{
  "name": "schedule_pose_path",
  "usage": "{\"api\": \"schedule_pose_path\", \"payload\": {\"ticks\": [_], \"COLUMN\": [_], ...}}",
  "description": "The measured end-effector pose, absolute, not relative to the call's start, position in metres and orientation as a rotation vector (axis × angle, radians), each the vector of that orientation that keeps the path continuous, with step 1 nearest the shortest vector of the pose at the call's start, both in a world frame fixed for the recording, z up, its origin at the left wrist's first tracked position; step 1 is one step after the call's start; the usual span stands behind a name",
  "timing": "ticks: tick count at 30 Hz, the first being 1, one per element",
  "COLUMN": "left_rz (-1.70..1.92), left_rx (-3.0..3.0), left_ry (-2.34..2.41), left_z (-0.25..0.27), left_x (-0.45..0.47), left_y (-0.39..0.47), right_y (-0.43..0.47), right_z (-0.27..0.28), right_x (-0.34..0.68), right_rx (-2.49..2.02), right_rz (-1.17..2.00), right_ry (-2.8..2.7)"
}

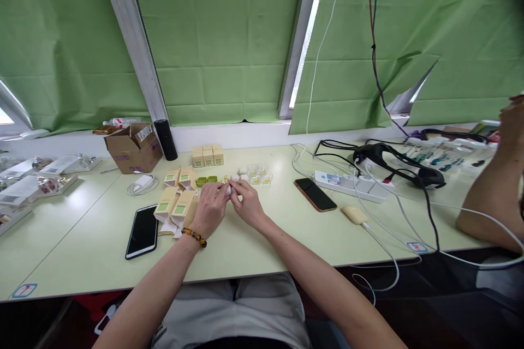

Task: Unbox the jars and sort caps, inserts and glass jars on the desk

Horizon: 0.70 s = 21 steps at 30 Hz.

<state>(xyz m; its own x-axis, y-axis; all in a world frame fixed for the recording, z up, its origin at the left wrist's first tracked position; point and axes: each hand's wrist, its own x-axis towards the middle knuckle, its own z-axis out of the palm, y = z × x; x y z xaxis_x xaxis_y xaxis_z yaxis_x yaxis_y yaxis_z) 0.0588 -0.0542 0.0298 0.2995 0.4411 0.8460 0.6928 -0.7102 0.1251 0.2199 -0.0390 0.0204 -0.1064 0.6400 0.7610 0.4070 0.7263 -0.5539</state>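
My left hand (212,206) and my right hand (248,204) meet over the table, fingertips pinched together on a small whitish piece (228,190). Fingers cover most of it, so its kind is unclear. Just behind the hands are two small green square containers (207,180), bits of yellow-green and white items, and several clear little cups (261,173) with yellow things inside. Beside my left hand stand several small open cardboard boxes (184,206) with green labels. A beaded bracelet (194,236) circles my left wrist.
Three closed small boxes (208,156) stand farther back. Phones lie at left (142,232) and right (315,194). A power strip (354,186), a black headset (397,163) and loose cables spread rightward. Another person's arm (493,185) rests at far right. A brown carton (134,148) stands back left.
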Motion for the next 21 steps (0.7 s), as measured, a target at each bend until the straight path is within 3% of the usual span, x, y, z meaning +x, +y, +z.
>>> {"api": "schedule_pose_path", "payload": {"ticks": [9, 14, 21], "left_rz": [-1.296, -1.390, -1.585], "left_rx": [-2.236, -2.270, -2.379], "left_ry": [-1.067, -1.122, -1.189], "left_z": [0.028, 0.022, 0.026], "left_x": [0.061, 0.055, 0.054], "left_y": [-0.051, -0.048, -0.048], "right_y": [-0.037, -0.037, -0.035], "right_z": [0.026, 0.030, 0.033], "right_x": [0.220, 0.231, 0.238], "right_rx": [-0.830, -0.723, -0.735], "right_rz": [0.393, 0.540, 0.500], "right_ry": [-1.683, -1.775, -1.834]}}
